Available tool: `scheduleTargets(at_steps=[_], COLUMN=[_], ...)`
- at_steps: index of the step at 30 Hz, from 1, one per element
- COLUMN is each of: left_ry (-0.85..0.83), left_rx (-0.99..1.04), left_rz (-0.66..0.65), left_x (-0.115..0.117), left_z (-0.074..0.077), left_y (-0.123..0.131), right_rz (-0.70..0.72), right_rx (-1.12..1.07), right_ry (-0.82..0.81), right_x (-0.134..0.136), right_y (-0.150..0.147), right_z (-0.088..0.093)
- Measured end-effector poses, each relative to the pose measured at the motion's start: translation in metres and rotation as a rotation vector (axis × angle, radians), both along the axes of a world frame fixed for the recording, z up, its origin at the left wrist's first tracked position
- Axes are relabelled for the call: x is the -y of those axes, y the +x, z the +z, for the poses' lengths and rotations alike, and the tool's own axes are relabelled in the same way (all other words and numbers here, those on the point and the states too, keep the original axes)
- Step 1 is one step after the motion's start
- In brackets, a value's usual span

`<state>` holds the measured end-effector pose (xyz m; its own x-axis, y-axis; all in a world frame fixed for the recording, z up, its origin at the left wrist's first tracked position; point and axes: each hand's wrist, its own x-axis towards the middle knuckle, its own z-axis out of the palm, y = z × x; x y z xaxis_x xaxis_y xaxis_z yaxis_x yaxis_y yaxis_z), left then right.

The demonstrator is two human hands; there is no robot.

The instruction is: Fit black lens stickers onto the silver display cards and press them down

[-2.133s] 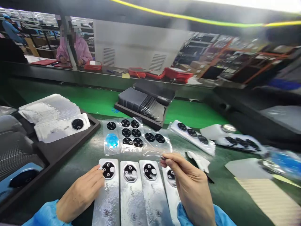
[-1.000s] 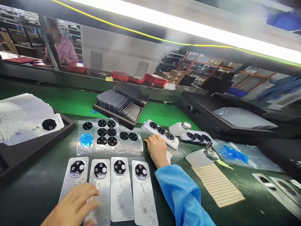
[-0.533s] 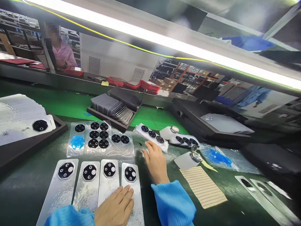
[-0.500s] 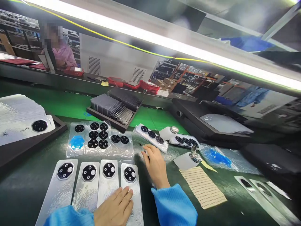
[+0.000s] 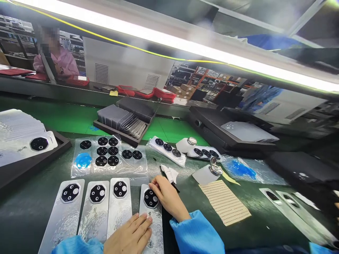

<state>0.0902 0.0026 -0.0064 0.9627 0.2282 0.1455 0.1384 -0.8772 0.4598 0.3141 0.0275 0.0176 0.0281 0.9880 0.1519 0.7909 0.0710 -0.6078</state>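
Four silver phone back covers stand in a row, each with a black octagonal camera plate; the leftmost cover (image 5: pixel 62 218) and the third cover (image 5: pixel 119 204) are bare of hands. My left hand (image 5: pixel 129 234) lies flat, fingers stretched, across the lower part of the fourth cover (image 5: pixel 156 222). At that cover's upper right corner, beside its camera plate (image 5: pixel 150 198), my right hand (image 5: pixel 165 194) has its fingers curled together in a pinch. Whatever the fingertips hold is hidden. Just behind this hand sits a crumpled white cloth (image 5: pixel 170 173) with a dark piece under it.
Plastic sheets (image 5: pixel 135 167) with black camera plates lie behind the covers. Two pump bottles (image 5: pixel 205 175) and a sheet of small stickers (image 5: pixel 225 203) are at right. Trays of covers (image 5: pixel 127 121) stand at the back and left. A person in pink sits beyond.
My right hand has moved left and nearer, from the bench to the fourth cover's top corner, uncovering the white cloth. That cover has shifted slightly right, away from the third. My left hand stays on it.
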Motion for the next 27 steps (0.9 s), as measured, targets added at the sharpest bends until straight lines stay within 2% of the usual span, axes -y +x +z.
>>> scheduleTargets(at_steps=[2, 4, 7, 8, 10, 12, 14, 17, 20, 23, 27], left_ry=[-0.081, -0.273, -0.816, -1.014, -1.26, -1.327, -1.345, -1.409, -1.432, -1.42, -1.443], left_rx=[0.087, 0.175, 0.251, 0.274, 0.352, 0.441, 0.487, 0.498, 0.51, 0.509, 0.513], left_rz=[0.064, 0.216, 0.434, 0.445, 0.42, 0.415, 0.45, 0.505, 0.512, 0.497, 0.502], left_x=[0.001, 0.001, -0.003, -0.005, -0.011, -0.017, -0.022, -0.029, -0.036, -0.041, -0.043], left_z=[0.002, 0.011, 0.033, 0.04, 0.052, 0.059, 0.06, 0.054, 0.045, 0.039, 0.04], left_y=[-0.003, -0.007, -0.011, -0.013, -0.015, -0.017, -0.02, -0.025, -0.027, -0.027, -0.025], right_rz=[0.071, 0.137, 0.219, 0.244, 0.293, 0.307, 0.247, 0.099, 0.113, 0.165, 0.193], right_rx=[-0.067, -0.131, -0.202, -0.215, -0.222, -0.207, -0.168, -0.06, 0.043, 0.128, 0.212], right_ry=[-0.026, -0.038, -0.046, -0.051, -0.069, -0.084, -0.075, -0.053, -0.106, -0.162, -0.226], right_x=[-0.003, -0.005, -0.01, -0.013, -0.024, -0.041, -0.066, -0.107, -0.138, -0.153, -0.163], right_y=[0.005, 0.006, -0.005, -0.011, -0.021, -0.026, -0.021, -0.005, 0.005, 0.008, 0.008], right_z=[0.012, 0.026, 0.046, 0.05, 0.055, 0.055, 0.049, 0.034, 0.019, 0.008, 0.002])
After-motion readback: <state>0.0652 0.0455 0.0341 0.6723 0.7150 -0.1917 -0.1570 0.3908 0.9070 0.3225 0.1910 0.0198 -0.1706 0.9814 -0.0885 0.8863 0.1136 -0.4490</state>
